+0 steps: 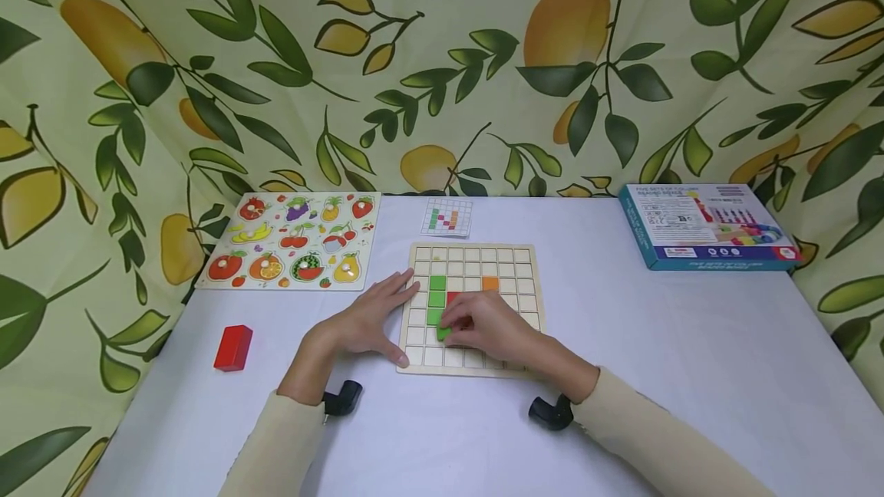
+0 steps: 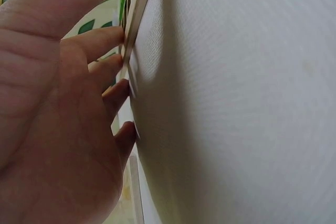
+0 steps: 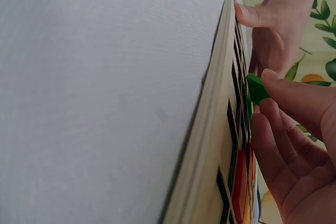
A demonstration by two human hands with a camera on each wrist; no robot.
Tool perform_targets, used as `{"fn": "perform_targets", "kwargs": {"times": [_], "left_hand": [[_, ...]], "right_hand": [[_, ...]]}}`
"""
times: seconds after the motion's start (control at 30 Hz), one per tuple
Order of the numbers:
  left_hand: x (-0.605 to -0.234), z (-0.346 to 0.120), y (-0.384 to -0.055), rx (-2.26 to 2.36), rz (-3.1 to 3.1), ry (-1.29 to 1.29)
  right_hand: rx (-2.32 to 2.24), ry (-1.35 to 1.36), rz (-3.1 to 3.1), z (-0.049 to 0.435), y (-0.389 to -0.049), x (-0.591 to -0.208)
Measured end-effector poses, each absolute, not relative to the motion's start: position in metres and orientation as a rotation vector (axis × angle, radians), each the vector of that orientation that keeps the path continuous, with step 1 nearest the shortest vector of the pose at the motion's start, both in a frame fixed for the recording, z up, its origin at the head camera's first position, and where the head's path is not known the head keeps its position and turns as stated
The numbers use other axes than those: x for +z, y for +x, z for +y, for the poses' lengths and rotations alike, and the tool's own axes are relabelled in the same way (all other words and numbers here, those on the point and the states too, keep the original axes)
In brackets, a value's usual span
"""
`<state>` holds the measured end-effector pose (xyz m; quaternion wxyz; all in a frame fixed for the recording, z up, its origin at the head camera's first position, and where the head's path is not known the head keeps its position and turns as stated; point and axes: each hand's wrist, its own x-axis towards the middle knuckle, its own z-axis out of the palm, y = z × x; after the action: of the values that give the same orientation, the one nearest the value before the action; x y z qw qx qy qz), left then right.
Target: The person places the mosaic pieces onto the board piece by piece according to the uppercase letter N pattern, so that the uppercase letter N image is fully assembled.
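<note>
A wooden grid board (image 1: 433, 357) lies on the table in front of me. In it sit several green square tiles (image 1: 437, 282) in one column, an orange tile (image 1: 490, 283) and a red tile (image 1: 453, 297) partly covered by my right hand. That right hand (image 1: 496, 326) pinches a green tile (image 3: 256, 88) between thumb and fingers; the tile is tilted, low over the board just below the green column. Spread at the board's left edge, my left hand (image 1: 364, 322) touches the frame with thumb and fingertips, its fingers nearly straight.
Behind the board lies a card (image 1: 446, 218) printed with a coloured grid pattern. A fruit puzzle board (image 1: 290, 240) is at the back left, with a red block (image 1: 233, 348) nearer me. On the right stands a flat boxed toy (image 1: 711, 227). Patterned cloth hangs behind the table.
</note>
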<state>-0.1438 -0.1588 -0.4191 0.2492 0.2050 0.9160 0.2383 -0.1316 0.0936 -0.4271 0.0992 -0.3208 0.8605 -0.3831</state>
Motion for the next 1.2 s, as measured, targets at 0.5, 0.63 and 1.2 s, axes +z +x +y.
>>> {"fn": "perform_targets", "kwargs": {"times": [0.5, 0.63, 1.2], "left_hand": [[-0.42, -0.159, -0.145, 0.648, 2.492, 0.566], [-0.421, -0.159, -0.145, 0.645, 2.497, 0.562], [-0.42, -0.159, -0.144, 0.647, 2.5, 0.572]], "right_hand": [[-1.094, -0.995, 2.57, 0.082, -0.129, -0.433], [-1.053, -1.007, 2.593, 0.079, -0.129, -0.435], [-0.948, -1.019, 2.613, 0.078, -0.126, -0.432]]}}
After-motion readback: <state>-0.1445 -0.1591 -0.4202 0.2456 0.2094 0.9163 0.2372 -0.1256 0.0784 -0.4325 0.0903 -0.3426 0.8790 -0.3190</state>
